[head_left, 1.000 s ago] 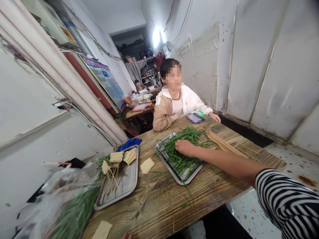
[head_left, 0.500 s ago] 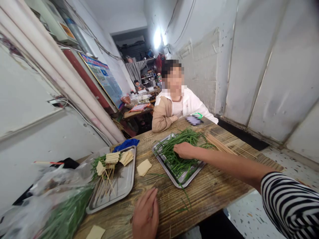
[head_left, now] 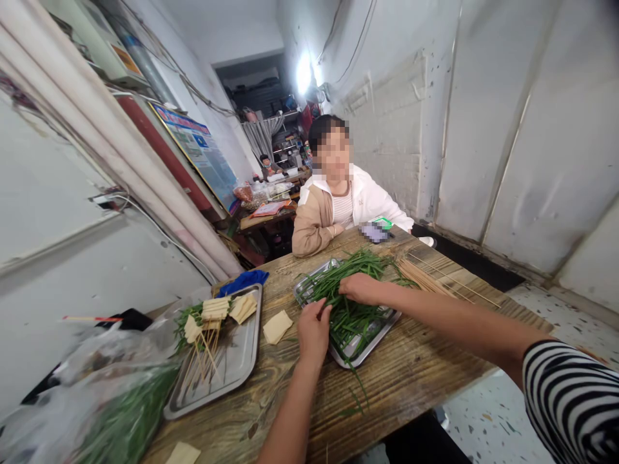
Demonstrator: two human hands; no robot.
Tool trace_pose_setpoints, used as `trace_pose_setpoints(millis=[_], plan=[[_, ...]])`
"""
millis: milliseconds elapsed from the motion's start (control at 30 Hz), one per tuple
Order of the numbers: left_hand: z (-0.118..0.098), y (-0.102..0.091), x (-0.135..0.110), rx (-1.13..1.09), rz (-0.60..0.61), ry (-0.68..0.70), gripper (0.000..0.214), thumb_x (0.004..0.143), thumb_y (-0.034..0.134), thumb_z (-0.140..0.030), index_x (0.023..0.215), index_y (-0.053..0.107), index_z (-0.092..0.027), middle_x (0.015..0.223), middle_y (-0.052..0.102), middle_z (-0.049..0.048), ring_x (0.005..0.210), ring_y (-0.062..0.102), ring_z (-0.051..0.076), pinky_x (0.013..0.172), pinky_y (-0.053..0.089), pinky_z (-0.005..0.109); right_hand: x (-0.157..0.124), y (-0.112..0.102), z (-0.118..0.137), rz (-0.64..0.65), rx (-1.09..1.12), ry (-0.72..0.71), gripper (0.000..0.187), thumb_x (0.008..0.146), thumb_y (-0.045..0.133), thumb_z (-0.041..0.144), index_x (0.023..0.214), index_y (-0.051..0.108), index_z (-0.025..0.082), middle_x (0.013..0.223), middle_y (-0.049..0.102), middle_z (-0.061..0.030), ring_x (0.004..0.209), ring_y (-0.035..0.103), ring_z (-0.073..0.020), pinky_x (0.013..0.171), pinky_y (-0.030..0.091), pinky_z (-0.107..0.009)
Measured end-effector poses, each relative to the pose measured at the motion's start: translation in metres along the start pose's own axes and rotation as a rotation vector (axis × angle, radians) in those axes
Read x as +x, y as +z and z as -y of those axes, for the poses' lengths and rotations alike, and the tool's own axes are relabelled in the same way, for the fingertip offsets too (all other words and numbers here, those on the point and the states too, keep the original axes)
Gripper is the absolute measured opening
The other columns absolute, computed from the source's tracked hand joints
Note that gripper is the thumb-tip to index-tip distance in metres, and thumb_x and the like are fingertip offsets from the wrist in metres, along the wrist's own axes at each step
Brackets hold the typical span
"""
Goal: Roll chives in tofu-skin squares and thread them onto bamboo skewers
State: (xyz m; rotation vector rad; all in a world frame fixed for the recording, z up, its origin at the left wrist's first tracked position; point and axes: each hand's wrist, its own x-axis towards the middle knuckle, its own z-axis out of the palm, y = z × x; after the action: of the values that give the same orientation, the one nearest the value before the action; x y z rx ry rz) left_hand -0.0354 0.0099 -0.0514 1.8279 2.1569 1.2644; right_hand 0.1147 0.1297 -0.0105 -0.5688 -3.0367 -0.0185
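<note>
Long, thin green chives (head_left: pixel 360 264) lie heaped in a metal tray (head_left: pixel 370 355) on the wooden table. My right hand (head_left: pixel 360 288) reaches over the heap from the right, its fingers closed on some of the chives and partly hidden among them. At the tray's left edge is my left hand (head_left: pixel 315 327), thumb and forefinger pinched together on chive stems beside the right hand. A pale square tofu sheet (head_left: pixel 278 327) rests on the wood to the left of my left hand.
A second metal tray (head_left: pixel 244 367) holds skewered tofu rolls (head_left: pixel 216 308) and folded sheets. Bamboo skewers (head_left: pixel 428 277) lie at the right. Plastic bags (head_left: pixel 120 399) with greens crowd the left. A person (head_left: pixel 333 200) sits across the table, near a blue cloth (head_left: pixel 244 281).
My left hand has moved up and forward from the table's near side to the chives, closing its fingers there. My right hand stays in the heap, shifted only slightly.
</note>
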Motion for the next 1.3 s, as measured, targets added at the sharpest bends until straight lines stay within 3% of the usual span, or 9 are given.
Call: trace_pose_setpoints(millis=[100,233,567,700,867,1000,1133,1233,1300], plan=[[-0.015,-0.008,0.009,0.216,0.166,0.104,0.030,0.091,0.044,-0.027,0.109,0.066,-0.017,0.111,0.067,0.0095,0.104,0.059,0.019,0.091,0.044,0.033,-0.002,-0.004,0.002,-0.005,-0.040,-0.042,0.021,0.084,0.047,0.011,0.088,0.067,0.012,0.087,0.065,-0.0092,0.079,0.059,-0.0176,0.061,0.036,-0.024],[-0.031,-0.014,0.022,0.380,0.433,0.102,0.032,0.093,0.038,-0.029,0.101,0.068,-0.020,0.100,0.071,0.0090,0.096,0.063,0.021,0.083,0.043,0.032,-0.004,-0.005,0.005,-0.024,-0.050,-0.094,0.020,0.086,0.047,0.012,0.089,0.066,0.012,0.087,0.064,-0.0086,0.079,0.058,-0.0165,0.060,0.035,-0.024],[-0.046,-0.009,0.036,0.581,0.652,0.051,0.035,0.093,0.031,-0.025,0.089,0.065,-0.017,0.096,0.070,0.0126,0.098,0.061,0.024,0.082,0.038,0.035,-0.011,0.012,-0.006,-0.131,-0.030,-0.083,0.016,0.086,0.051,0.017,0.096,0.064,0.014,0.092,0.063,-0.0073,0.088,0.057,-0.0176,0.066,0.039,-0.024],[-0.046,-0.029,0.037,0.672,0.685,0.084,0.034,0.092,0.030,-0.024,0.090,0.063,-0.017,0.098,0.069,0.0129,0.101,0.060,0.026,0.085,0.036,0.040,-0.018,0.022,-0.023,-0.019,-0.013,0.027,0.018,0.084,0.050,0.013,0.092,0.067,0.013,0.094,0.064,-0.0110,0.093,0.057,-0.0192,0.071,0.041,-0.026],[-0.038,-0.074,0.034,0.778,0.691,0.120,0.029,0.092,0.032,-0.023,0.097,0.060,-0.017,0.100,0.068,0.0138,0.101,0.061,0.025,0.087,0.037,0.039,-0.022,0.026,-0.032,0.041,0.005,0.056,0.019,0.082,0.053,0.012,0.092,0.069,0.012,0.095,0.065,-0.0122,0.092,0.059,-0.0194,0.076,0.043,-0.026],[-0.024,-0.104,0.025,0.839,0.673,0.096,0.027,0.091,0.032,-0.020,0.101,0.058,-0.017,0.101,0.068,0.0134,0.097,0.063,0.022,0.082,0.041,0.032,-0.026,0.007,-0.022,0.072,-0.009,0.100,0.028,0.078,0.054,0.006,0.102,0.067,0.010,0.098,0.065,-0.0141,0.085,0.063,-0.0200,0.069,0.044,-0.026],[-0.020,-0.119,0.013,0.835,0.661,0.123,0.027,0.092,0.030,-0.020,0.099,0.056,-0.017,0.096,0.067,0.0111,0.094,0.063,0.020,0.081,0.042,0.029,-0.034,-0.037,0.009,-0.025,-0.064,0.223,0.025,0.080,0.053,0.009,0.102,0.066,0.013,0.099,0.065,-0.0136,0.086,0.064,-0.0218,0.068,0.044,-0.026],[-0.032,-0.121,0.007,0.832,0.678,0.160,0.026,0.092,0.030,-0.018,0.097,0.056,-0.017,0.096,0.067,0.0105,0.092,0.063,0.021,0.078,0.042,0.029,-0.029,-0.065,0.048,-0.134,0.019,0.122,0.025,0.086,0.056,0.030,0.104,0.065,0.016,0.102,0.066,-0.0114,0.093,0.062,-0.0234,0.071,0.044,-0.027],[-0.043,-0.123,0.004,0.834,0.681,0.186,0.027,0.091,0.029,-0.017,0.098,0.055,-0.016,0.098,0.066,0.0111,0.093,0.062,0.021,0.079,0.042,0.030,-0.018,-0.072,0.072,-0.089,0.072,0.003,0.034,0.082,0.062,0.034,0.110,0.062,0.015,0.104,0.066,-0.0110,0.093,0.062,-0.0230,0.068,0.043,-0.026]])
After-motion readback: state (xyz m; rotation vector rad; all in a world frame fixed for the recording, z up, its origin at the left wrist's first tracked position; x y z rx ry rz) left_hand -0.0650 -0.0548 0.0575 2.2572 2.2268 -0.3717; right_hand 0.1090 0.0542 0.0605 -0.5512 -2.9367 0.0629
